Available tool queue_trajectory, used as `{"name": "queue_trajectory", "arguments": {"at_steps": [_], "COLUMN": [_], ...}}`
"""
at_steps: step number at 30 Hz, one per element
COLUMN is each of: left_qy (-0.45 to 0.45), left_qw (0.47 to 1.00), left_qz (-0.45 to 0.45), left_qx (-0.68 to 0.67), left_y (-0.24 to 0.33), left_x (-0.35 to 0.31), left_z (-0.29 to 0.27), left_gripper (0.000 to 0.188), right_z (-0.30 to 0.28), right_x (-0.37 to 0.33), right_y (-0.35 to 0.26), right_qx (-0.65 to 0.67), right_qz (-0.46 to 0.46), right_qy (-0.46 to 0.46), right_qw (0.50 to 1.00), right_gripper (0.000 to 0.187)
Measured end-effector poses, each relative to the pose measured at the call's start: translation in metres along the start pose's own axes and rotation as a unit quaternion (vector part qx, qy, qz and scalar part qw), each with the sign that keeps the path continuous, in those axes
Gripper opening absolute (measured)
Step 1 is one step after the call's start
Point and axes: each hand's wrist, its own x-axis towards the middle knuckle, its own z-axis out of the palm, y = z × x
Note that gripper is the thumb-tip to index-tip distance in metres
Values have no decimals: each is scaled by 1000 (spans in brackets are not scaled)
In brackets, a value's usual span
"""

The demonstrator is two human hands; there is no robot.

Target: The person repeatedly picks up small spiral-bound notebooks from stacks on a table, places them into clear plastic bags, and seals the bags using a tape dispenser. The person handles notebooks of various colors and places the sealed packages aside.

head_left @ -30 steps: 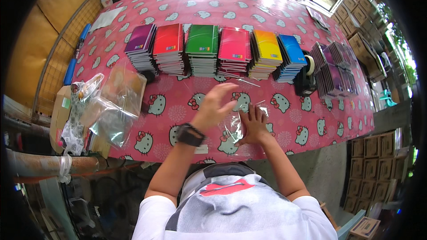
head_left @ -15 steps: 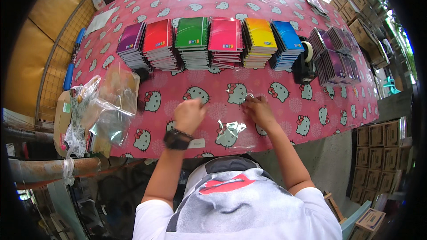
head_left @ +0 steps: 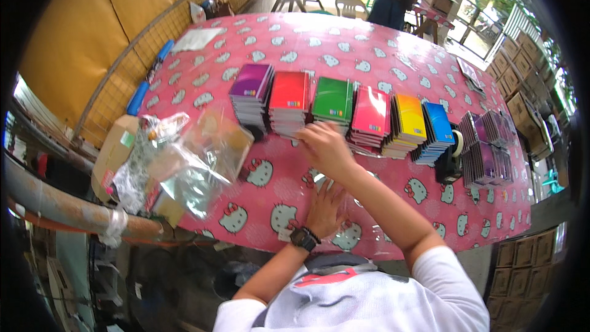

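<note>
On pink table (head_left: 369, 43), left hand (head_left: 324, 206) spread flat on clear bag (head_left: 344, 209), right hand (head_left: 324, 147) loosely curled at green notebook stack (head_left: 332, 101).

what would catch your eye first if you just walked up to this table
The row of notebook stacks across the middle of the pink cat-print tablecloth, running purple, red, green, pink, yellow, blue. Next, the right hand reaching to the front of the green stack while the left hand, a black watch on its wrist, lies flat on a clear bag near the table's front edge. At the left edge sits a heap of clear plastic bags.
</note>
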Motion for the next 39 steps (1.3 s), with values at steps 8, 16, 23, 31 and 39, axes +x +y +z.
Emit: {"name": "queue_trajectory", "arguments": {"at_steps": [8,16,23,31,39], "left_qy": [136,229,261,421,68], "left_qw": [980,940,931,897,806], "left_qz": [-120,-241,-203,-136,-205], "left_qx": [-81,-81,-154,-24,-551], "left_y": [-30,-68,-78,-80,-83], "left_x": [-23,-52,-37,-13,-17], "left_z": [-66,-100,-125,-194,-188], "left_gripper": [41,33,40,66,49], "right_z": [130,126,123,51,-38], "right_x": [134,134,155,178,70], "right_y": [27,21,60,7,-19], "right_qx": [-348,-276,-152,-92,165], "right_qz": [52,-55,-64,-175,38], "right_qy": [-57,-77,-88,66,-313], "right_qw": [934,957,982,978,934], "right_gripper": [14,14,14,16,27]}}
